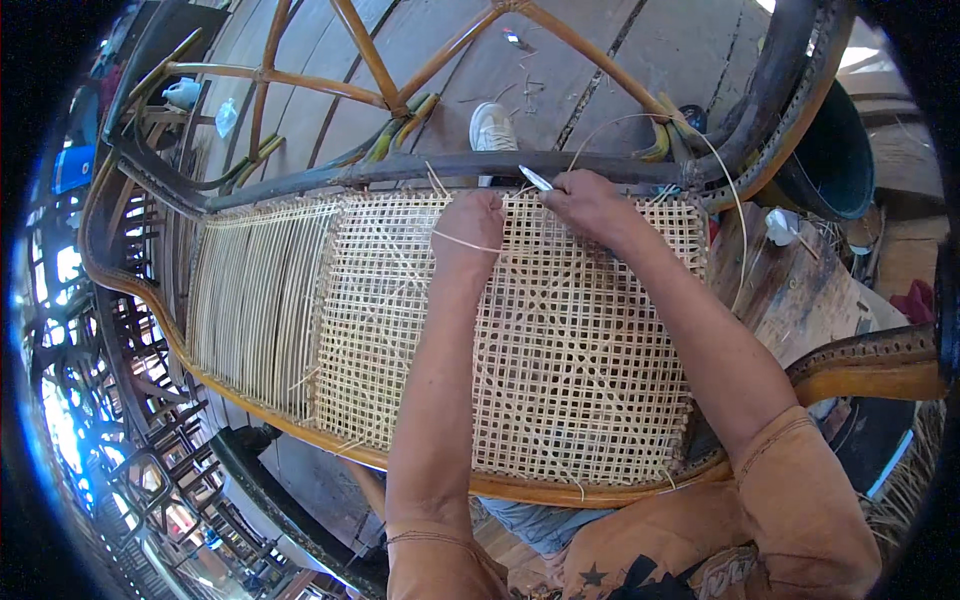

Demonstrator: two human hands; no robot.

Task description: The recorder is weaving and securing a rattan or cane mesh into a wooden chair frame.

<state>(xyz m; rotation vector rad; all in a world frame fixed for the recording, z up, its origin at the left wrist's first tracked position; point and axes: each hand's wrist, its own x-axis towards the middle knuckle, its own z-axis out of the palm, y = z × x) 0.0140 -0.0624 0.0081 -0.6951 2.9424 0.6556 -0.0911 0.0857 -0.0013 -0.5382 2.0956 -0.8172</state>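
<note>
A woven cane seat panel (560, 370) fills the middle of a long bench frame, its left section strung with parallel strands only. My left hand (470, 218) is closed at the panel's far edge, apparently pinching a cane strand (468, 243) that crosses over its wrist. Just to the right, my right hand (592, 203) grips a pointed silver tool (535, 179), its tip aimed left and away from me over the dark far rail. Its handle is hidden in my fist. Short strand ends (436, 180) poke up beside my left hand.
A long loose cane strand (738, 190) arches above the right end. The bench's curved rattan back (290, 78) rises beyond the seat. A white shoe (492, 128) shows behind the rail. At right stands a dark bucket (835, 160); a blue box (73, 168) lies far left.
</note>
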